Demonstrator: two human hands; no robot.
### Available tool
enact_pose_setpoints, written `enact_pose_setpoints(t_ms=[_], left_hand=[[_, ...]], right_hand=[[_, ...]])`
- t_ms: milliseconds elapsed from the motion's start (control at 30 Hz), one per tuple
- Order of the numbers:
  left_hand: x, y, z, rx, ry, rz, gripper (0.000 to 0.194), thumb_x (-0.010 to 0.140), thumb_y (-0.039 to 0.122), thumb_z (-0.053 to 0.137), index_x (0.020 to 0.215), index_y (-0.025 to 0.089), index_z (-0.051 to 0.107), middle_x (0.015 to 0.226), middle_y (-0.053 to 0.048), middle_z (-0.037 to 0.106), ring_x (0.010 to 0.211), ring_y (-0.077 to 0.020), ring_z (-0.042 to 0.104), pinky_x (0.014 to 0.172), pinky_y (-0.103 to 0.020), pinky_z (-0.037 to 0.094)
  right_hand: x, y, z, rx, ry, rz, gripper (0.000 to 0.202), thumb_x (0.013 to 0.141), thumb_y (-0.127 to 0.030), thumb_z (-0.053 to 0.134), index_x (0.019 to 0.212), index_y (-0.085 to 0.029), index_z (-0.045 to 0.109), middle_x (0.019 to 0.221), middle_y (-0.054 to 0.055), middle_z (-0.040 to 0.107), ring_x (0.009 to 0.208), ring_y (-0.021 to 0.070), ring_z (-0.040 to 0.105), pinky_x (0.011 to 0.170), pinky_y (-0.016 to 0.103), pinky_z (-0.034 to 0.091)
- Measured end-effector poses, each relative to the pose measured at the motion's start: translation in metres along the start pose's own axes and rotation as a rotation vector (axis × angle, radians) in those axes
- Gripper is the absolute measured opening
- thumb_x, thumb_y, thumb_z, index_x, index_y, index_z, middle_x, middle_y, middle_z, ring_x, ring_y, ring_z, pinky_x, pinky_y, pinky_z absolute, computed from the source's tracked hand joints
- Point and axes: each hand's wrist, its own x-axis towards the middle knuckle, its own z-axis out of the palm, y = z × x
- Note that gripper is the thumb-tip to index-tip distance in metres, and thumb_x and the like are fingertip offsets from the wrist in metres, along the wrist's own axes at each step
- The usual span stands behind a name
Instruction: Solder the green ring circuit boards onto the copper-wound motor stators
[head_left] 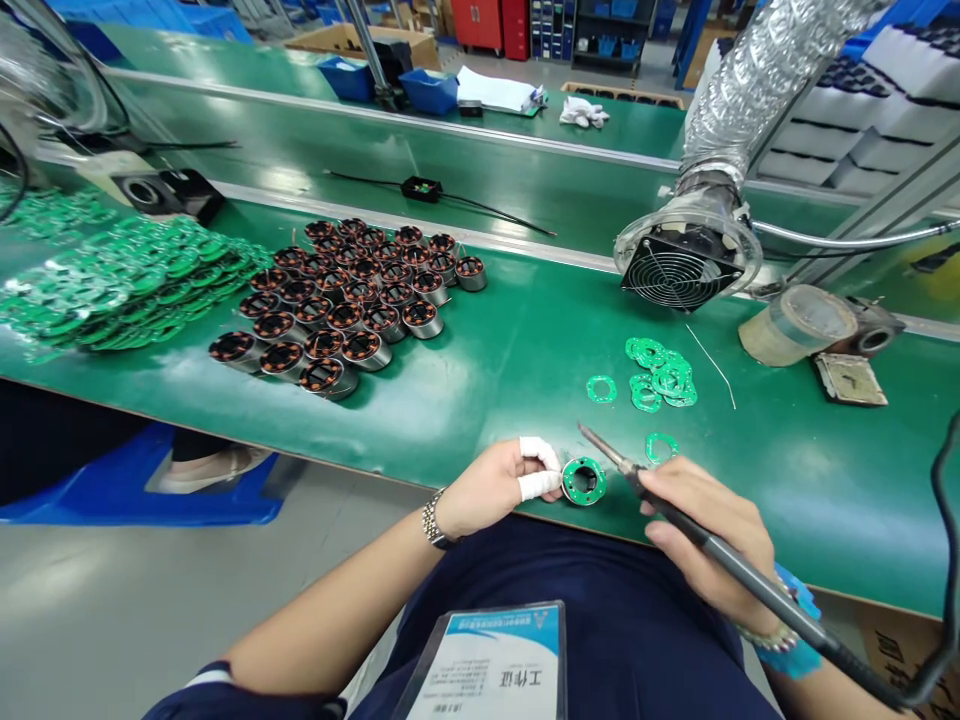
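My left hand [501, 483], with white tape on its fingertips, grips the side of a motor stator topped by a ring-shaped green circuit board [584, 467], near the front edge of the table. In my right hand [709, 530] is a soldering iron [679, 515], held like a pen. Its tip points up and left, above and apart from the board. Just beyond the right hand lies a loose green ring board [661, 447]. A single ring board [601, 389] and a small pile of them [666, 377] are farther back.
Copper-wound stators [352, 300] stand in rows at centre left, beside a big heap of green boards [112, 275]. A fume fan [679, 275] on a foil duct hangs at back right. Near it are a solder wire [712, 368], a round container [799, 322] and a sponge tray [851, 378].
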Motion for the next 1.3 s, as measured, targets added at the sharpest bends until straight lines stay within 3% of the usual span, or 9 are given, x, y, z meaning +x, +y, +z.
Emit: enact_pose_setpoints(t_ms=[300, 1000, 1300], left_hand=[[0.000, -0.002, 0.000, 0.063, 0.006, 0.049, 0.013, 0.071, 0.021, 0.065, 0.071, 0.014, 0.053, 0.068, 0.001, 0.058, 0.067, -0.0117, 0.057, 0.069, -0.027, 0.043], [-0.001, -0.002, 0.001, 0.147, 0.013, 0.083, 0.012, 0.070, 0.020, 0.063, 0.069, 0.014, 0.053, 0.069, 0.002, 0.052, 0.065, -0.0100, 0.049, 0.065, -0.024, 0.040], [-0.001, -0.002, 0.001, 0.143, 0.010, 0.081, 0.015, 0.070, 0.024, 0.064, 0.068, 0.014, 0.052, 0.067, 0.001, 0.053, 0.064, -0.0107, 0.051, 0.064, -0.025, 0.041]], right_hand=[[-0.001, -0.009, -0.001, 0.028, -0.065, 0.006, 0.027, 0.076, -0.007, 0.053, 0.098, -0.018, 0.064, 0.066, 0.005, 0.063, 0.063, 0.0170, 0.058, 0.058, 0.032, 0.050], [0.000, -0.011, 0.000, 0.025, -0.126, 0.081, 0.023, 0.079, -0.010, 0.052, 0.097, -0.017, 0.064, 0.067, 0.005, 0.062, 0.061, 0.0162, 0.058, 0.056, 0.030, 0.050], [-0.004, -0.002, -0.006, 0.044, -0.039, 0.063, 0.030, 0.081, -0.011, 0.054, 0.109, -0.021, 0.058, 0.071, 0.003, 0.064, 0.066, 0.0160, 0.062, 0.061, 0.029, 0.052]])
